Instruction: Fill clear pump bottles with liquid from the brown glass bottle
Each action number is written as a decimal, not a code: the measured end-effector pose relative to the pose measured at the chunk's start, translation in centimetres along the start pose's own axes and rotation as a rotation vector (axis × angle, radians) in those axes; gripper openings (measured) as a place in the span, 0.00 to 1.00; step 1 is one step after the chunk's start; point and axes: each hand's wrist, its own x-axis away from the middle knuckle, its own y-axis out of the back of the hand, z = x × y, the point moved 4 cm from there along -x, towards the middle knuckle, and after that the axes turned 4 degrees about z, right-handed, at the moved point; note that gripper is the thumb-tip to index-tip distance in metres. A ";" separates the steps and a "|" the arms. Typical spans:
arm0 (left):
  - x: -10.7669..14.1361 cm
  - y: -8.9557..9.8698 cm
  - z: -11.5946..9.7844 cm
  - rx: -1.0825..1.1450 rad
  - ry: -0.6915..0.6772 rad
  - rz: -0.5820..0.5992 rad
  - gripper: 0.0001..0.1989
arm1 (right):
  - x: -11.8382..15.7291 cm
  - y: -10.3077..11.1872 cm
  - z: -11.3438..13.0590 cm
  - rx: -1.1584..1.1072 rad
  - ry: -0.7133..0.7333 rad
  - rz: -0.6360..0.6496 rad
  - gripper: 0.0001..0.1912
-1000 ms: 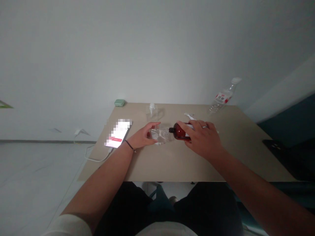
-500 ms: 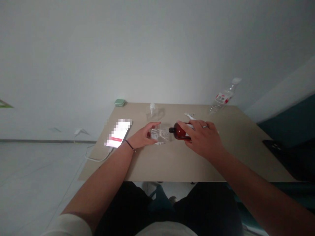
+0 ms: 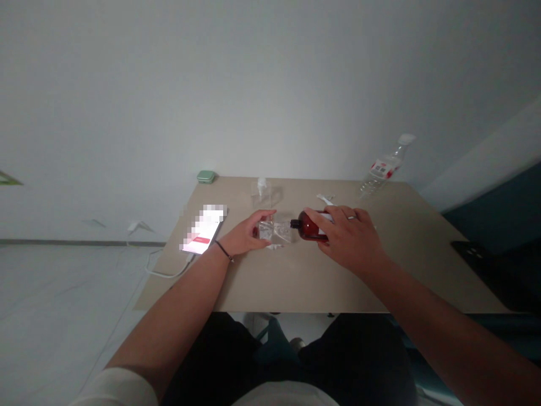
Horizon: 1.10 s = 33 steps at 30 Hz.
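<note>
My left hand [image 3: 249, 232] is wrapped round a clear plastic container [image 3: 267, 230] at the middle of the table. A brown-red bottle [image 3: 310, 226] with a black neck lies tilted sideways in my right hand [image 3: 353, 239], its neck pointing left. The black tip is just right of the clear container; whether they touch cannot be made out. Behind the left hand stands a small clear bottle [image 3: 261, 194] with a white top.
A lit phone [image 3: 205, 228] with a white cable lies at the left of the table [image 3: 296, 287]. At the back are a green case [image 3: 205, 177], a small white item [image 3: 325, 199] and a tall clear bottle [image 3: 382, 169]. A dark object [image 3: 477, 256] is at the right edge.
</note>
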 end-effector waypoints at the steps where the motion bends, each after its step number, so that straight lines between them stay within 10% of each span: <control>1: 0.0 0.0 0.0 0.003 -0.001 0.000 0.41 | 0.0 0.0 0.0 0.002 0.000 0.002 0.34; 33: 0.0 -0.1 -0.7 -0.016 0.007 -0.005 0.41 | 0.0 0.2 0.0 -0.010 0.000 0.007 0.34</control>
